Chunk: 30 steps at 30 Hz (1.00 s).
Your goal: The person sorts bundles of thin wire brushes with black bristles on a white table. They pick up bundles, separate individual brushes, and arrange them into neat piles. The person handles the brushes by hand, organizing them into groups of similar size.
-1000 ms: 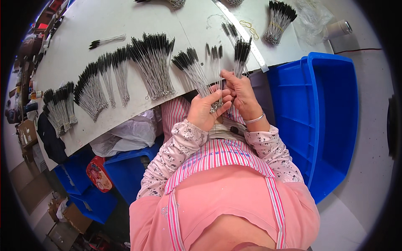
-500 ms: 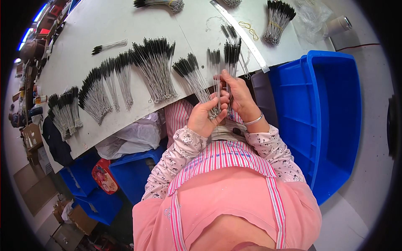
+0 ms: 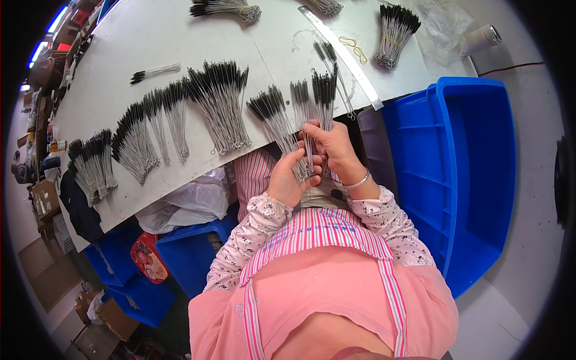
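Observation:
At the table's front edge, my left hand (image 3: pixel 290 175) is closed round the looped wire ends of a fanned bunch of slim wire cleaning brushes (image 3: pixel 273 111) with black bristle tips pointing away from me. My right hand (image 3: pixel 337 149) grips a second bunch of brushes (image 3: pixel 324 90) close beside it, bristles up. Between the two lies a small group of brushes (image 3: pixel 299 93), which my right thumb and fingers touch; which hand bears it I cannot tell. Several brushes (image 3: pixel 336 72) lie loose on the table beyond my right hand.
Brush piles (image 3: pixel 217 108) fan out leftward along the white table (image 3: pixel 258 60). A banded bundle (image 3: pixel 396 36), yellow rubber bands (image 3: pixel 354 49) and a metal ruler (image 3: pixel 342 57) lie at the back right. A large blue bin (image 3: pixel 453 174) stands to my right; another blue bin (image 3: pixel 189 258) sits below the table's edge.
Both hands and their bunches have come slightly nearer to me. My right hand has shifted a little left and down, its thumb now against the small middle group.

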{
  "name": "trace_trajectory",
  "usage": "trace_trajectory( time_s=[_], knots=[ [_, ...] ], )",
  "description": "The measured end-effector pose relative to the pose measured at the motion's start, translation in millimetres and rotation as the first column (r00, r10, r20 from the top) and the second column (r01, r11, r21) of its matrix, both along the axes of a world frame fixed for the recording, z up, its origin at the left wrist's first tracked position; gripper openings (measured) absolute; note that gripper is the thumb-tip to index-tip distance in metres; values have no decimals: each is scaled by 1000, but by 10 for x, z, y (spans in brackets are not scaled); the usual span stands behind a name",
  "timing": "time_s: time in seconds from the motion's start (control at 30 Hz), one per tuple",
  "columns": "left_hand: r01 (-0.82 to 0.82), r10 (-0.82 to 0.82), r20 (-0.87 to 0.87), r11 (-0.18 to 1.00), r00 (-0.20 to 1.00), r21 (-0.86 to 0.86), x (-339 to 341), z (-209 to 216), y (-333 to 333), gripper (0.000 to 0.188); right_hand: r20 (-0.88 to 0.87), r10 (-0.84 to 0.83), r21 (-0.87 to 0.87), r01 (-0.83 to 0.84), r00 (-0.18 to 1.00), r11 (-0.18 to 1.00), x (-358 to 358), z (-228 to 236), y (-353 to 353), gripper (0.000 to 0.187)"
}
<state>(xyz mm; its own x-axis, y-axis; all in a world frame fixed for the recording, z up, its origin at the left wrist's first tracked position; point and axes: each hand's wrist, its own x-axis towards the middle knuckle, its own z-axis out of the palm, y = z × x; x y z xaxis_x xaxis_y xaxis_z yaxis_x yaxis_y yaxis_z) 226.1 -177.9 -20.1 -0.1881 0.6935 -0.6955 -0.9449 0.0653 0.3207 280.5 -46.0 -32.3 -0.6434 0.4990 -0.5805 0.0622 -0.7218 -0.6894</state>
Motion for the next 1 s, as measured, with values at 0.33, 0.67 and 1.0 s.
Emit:
trace_trajectory(
  time_s=[0.33,0.67,1.0],
  knots=[
    [-77,82,-49,992,995,96,-8,-29,-57,38,73,43,-22,-41,996,999,-4,-48,40,26],
    [-74,64,-175,996,983,-50,-2,-69,-67,28,59,73,48,-76,996,996,-30,-49,-58,15],
    [12,-12,-131,1000,991,-3,-81,-47,-50,45,98,38,84,-46,994,995,-32,54,-61,14]
  ],
)
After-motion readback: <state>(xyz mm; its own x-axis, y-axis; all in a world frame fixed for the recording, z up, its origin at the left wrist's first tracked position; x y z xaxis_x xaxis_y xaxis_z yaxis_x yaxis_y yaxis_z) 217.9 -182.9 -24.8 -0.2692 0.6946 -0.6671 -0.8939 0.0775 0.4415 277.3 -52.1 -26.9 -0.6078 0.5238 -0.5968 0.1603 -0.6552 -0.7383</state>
